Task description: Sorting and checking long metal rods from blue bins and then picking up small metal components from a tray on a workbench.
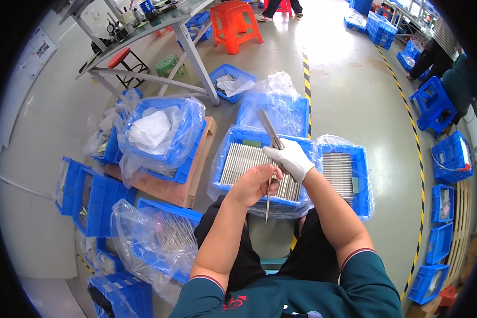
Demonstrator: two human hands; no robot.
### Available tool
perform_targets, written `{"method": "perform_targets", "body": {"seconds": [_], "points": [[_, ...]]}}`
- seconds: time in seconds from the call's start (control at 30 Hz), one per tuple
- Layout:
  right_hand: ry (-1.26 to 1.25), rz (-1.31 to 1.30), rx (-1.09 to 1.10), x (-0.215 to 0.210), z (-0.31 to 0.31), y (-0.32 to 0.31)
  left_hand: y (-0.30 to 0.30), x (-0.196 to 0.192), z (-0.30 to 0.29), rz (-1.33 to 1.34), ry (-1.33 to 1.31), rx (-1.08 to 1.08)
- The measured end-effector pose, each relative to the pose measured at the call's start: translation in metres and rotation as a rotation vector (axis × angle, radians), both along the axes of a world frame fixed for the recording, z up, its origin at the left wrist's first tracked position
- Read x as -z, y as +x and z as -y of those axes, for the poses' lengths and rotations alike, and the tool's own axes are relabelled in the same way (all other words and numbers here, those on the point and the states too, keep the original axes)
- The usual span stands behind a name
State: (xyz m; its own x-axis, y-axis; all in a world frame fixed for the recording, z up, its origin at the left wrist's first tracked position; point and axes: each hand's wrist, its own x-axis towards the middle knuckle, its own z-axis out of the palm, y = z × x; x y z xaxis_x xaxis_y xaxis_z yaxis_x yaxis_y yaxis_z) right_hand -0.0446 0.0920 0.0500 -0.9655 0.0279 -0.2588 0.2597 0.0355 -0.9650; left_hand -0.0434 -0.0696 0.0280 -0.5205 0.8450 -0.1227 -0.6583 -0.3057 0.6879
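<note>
My right hand (291, 158), in a white glove, grips a bundle of metal rods (269, 127) that slants up and to the left. Just left of it, my bare left hand (255, 184) has its fingers closed on a single thin metal rod (267, 206) pointing downward. Both hands are above a plastic-lined blue crate (221, 180), where similar rods (241, 164) lie side by side in a row. Another blue crate (361, 204) on the right holds more rods (338, 172). Looser rods (172, 230) lie in a plastic-lined crate at lower left.
Left of centre, a wooden pallet (188, 196) bears stacked blue crates with a white bag (151, 131) on top. A workbench (159, 24) and an orange stool (236, 26) stand farther back. Blue crates line the right side, near a blue stool (434, 106) and other people.
</note>
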Motion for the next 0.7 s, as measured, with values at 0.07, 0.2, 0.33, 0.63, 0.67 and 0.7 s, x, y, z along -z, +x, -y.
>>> {"method": "perform_targets", "body": {"seconds": [0.07,0.2,0.33,0.63,0.67,0.7], "points": [[0.123,-0.055,-0.043,0.01,0.002,-0.002,0.005,-0.002,-0.002,-0.085,-0.074,0.108],[0.33,-0.107,-0.085,0.005,0.007,-0.002,0.003,-0.005,0.005,-0.084,-0.259,0.007],[0.193,-0.006,-0.012,-0.008,0.012,0.008,-0.01,-0.004,0.024,-0.219,-0.4,-0.371],[0.011,0.073,-0.147,-0.017,0.017,0.023,-0.036,0.009,0.032,0.243,0.13,-0.81],[0.015,0.064,-0.156,-0.017,0.018,0.023,-0.035,0.01,0.031,0.242,0.129,-0.813],[0.015,0.071,-0.164,-0.016,0.018,0.023,-0.033,0.01,0.029,0.241,0.127,-0.784]]}}
